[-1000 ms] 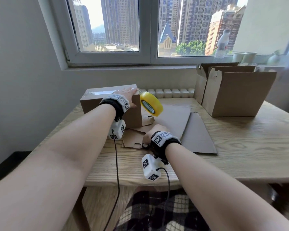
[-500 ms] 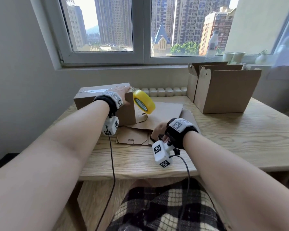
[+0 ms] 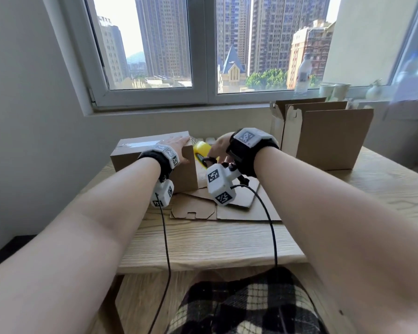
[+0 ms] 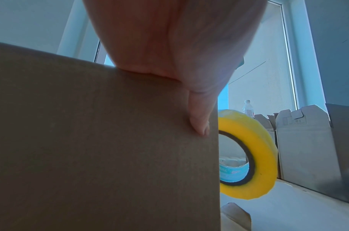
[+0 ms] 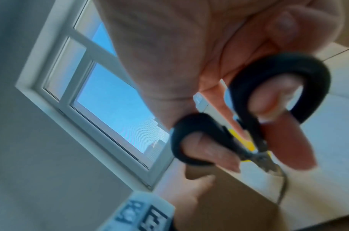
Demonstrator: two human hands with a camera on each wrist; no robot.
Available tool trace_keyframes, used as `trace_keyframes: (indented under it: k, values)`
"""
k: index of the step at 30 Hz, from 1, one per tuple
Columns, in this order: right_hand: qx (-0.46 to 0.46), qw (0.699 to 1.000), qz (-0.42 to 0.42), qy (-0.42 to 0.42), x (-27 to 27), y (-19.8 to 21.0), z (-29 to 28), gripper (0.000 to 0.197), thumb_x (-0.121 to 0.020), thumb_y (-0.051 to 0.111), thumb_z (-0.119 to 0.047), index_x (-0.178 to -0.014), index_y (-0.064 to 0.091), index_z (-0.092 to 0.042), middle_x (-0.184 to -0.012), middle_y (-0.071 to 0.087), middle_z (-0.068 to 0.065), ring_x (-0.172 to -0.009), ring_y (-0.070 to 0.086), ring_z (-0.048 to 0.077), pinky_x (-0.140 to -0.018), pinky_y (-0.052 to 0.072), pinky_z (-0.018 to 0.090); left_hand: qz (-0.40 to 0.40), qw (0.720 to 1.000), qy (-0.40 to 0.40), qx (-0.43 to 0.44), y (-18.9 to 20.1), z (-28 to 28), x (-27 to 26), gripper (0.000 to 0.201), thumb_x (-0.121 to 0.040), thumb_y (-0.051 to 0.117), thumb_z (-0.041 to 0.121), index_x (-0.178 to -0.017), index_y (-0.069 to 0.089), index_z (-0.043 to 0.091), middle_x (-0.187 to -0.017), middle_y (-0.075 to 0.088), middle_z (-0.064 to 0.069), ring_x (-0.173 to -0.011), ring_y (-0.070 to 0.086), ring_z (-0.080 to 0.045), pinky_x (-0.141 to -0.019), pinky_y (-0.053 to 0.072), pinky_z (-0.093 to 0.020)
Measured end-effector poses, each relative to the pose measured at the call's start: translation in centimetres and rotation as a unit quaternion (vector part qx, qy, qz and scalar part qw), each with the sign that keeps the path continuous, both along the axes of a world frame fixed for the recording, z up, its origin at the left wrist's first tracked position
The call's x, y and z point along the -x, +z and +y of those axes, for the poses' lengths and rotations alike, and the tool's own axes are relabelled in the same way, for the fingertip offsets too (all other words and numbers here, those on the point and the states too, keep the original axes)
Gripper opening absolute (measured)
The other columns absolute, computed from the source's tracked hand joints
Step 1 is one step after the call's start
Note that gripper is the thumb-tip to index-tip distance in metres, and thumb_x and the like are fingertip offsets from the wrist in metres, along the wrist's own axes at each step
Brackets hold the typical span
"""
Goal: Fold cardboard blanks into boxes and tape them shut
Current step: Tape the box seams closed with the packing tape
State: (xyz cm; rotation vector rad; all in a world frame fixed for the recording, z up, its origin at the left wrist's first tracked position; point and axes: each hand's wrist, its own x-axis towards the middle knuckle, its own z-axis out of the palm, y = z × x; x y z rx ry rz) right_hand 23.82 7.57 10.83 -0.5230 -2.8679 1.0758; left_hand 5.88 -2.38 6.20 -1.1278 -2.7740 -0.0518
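- Nearest, at 6 o'clock in the head view, a plaid-covered lap (image 3: 246, 307) sits under the front edge of the wooden worktop (image 3: 203, 244).
- Flat cardboard blanks (image 3: 241, 208) lie on the worktop just past centre, partly under the closed box.
- The right hand (image 3: 221, 145) is raised above the blanks at about 12 o'clock, its thumb and fingers curled through the black loops of a pair of scissors (image 5: 254, 112); the blades point toward the box, but the wrist view is too blurred to tell whether they are parted.
- The left hand (image 3: 176, 147), at 11 o'clock, lies flat with straight fingers on the top right edge of the closed box (image 3: 152, 160), its thumb pressed down the near face, as the left wrist view shows.
- A strip of clear tape runs along the box top.
- The yellow tape roll (image 4: 246, 154) hangs just beside the box's right end, between the two hands.
- Farther back, at 2 o'clock, an open box (image 3: 328, 138) stands upright with raised flaps.
- Beyond it, a clear bottle (image 3: 303, 75) stands on the windowsill.
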Motion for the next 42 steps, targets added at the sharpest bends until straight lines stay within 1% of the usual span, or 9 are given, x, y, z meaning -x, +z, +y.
trace_keyframes:
  k: [5,10,13,17,23,27,32,37,42]
  values:
    - [0.202,0.961,0.120,-0.147,0.7,0.4,0.2,0.015,-0.093,0.064,-0.022,-0.087,0.062,-0.009,-0.075,0.068,0.008,-0.045,0.062,0.010,-0.037,0.040,0.016,0.002,1.000,0.002,-0.005,0.1,-0.4,-0.1,0.087,-0.085,0.070,0.043,-0.155,0.021,0.022,-0.156,0.033,-0.002,-0.141,0.034,-0.024,-0.113,0.033,-0.042]
    - [0.366,0.895,0.201,-0.156,3.4,-4.6,-0.7,0.019,-0.097,0.057,-0.014,-0.106,0.041,-0.013,-0.099,0.063,0.015,-0.062,0.069,0.022,-0.065,0.054,0.039,-0.005,1.000,0.000,-0.016,0.2,-0.2,0.3,0.088,-0.081,0.073,0.044,-0.152,0.026,0.023,-0.152,0.039,-0.002,-0.138,0.039,-0.024,-0.111,0.035,-0.041]
    - [0.319,0.900,0.247,-0.164,5.4,-7.5,-0.6,0.025,-0.098,0.056,-0.023,-0.110,0.034,-0.023,-0.114,0.063,0.015,-0.081,0.073,0.027,-0.061,0.059,0.044,-0.003,0.999,0.011,-0.041,0.0,0.1,0.7,0.086,-0.080,0.071,0.051,-0.151,0.029,0.028,-0.150,0.042,0.000,-0.136,0.041,-0.022,-0.110,0.037,-0.037]
    - [0.188,0.913,0.298,-0.205,7.2,-8.6,-0.1,0.030,-0.100,0.050,-0.022,-0.125,0.035,-0.019,-0.110,0.062,0.009,-0.093,0.065,0.029,-0.085,0.053,0.042,0.007,0.996,0.032,-0.080,-0.1,0.5,0.5,0.073,-0.082,0.063,0.059,-0.146,0.037,0.035,-0.146,0.049,0.002,-0.132,0.046,-0.022,-0.106,0.039,-0.037]
    - [0.106,0.909,0.322,-0.243,10.2,-7.4,2.9,0.033,-0.102,0.046,-0.018,-0.131,0.034,-0.009,-0.122,0.061,0.016,-0.105,0.062,0.038,-0.082,0.045,0.037,0.013,0.984,0.053,-0.167,-0.7,1.0,1.3,0.059,-0.081,0.054,0.071,-0.128,0.059,0.036,-0.130,0.062,0.001,-0.123,0.051,-0.024,-0.100,0.044,-0.039]
    - [0.046,0.923,0.305,-0.231,12.2,-7.3,4.7,0.034,-0.101,0.046,-0.016,-0.132,0.035,-0.008,-0.126,0.057,0.015,-0.107,0.060,0.035,-0.079,0.042,0.034,0.044,0.982,0.038,-0.182,-0.6,2.1,1.8,0.045,-0.078,0.060,0.058,-0.113,0.061,0.029,-0.113,0.060,0.000,-0.113,0.051,-0.024,-0.093,0.043,-0.039]
    - [0.019,0.935,0.274,-0.225,13.6,-7.3,6.1,0.032,-0.101,0.046,-0.022,-0.131,0.038,-0.012,-0.123,0.060,0.013,-0.107,0.060,0.036,-0.081,0.042,0.035,0.021,0.993,0.012,-0.118,-0.7,2.9,2.1,0.071,-0.082,0.055,0.053,-0.145,0.034,0.029,-0.149,0.045,0.002,-0.136,0.043,-0.024,-0.114,0.031,-0.048]
    - [-0.042,0.942,0.256,-0.212,14.6,-7.6,6.8,0.033,-0.101,0.044,-0.027,-0.132,0.039,-0.016,-0.126,0.058,0.011,-0.112,0.058,0.033,-0.096,0.045,0.047,0.036,0.995,0.030,-0.084,-0.3,3.4,1.5,0.056,-0.087,0.051,0.051,-0.137,0.048,0.025,-0.147,0.045,0.006,-0.130,0.045,-0.022,-0.106,0.034,-0.039]
    - [-0.086,0.957,0.226,-0.162,14.5,-8.9,6.9,0.037,-0.101,0.047,-0.027,-0.136,0.040,-0.015,-0.131,0.050,0.014,-0.113,0.056,0.033,-0.090,0.044,0.040,0.039,0.996,0.031,-0.078,0.0,3.5,1.1,0.059,-0.090,0.048,0.051,-0.142,0.043,0.025,-0.150,0.041,0.006,-0.134,0.042,-0.020,-0.107,0.034,-0.038]
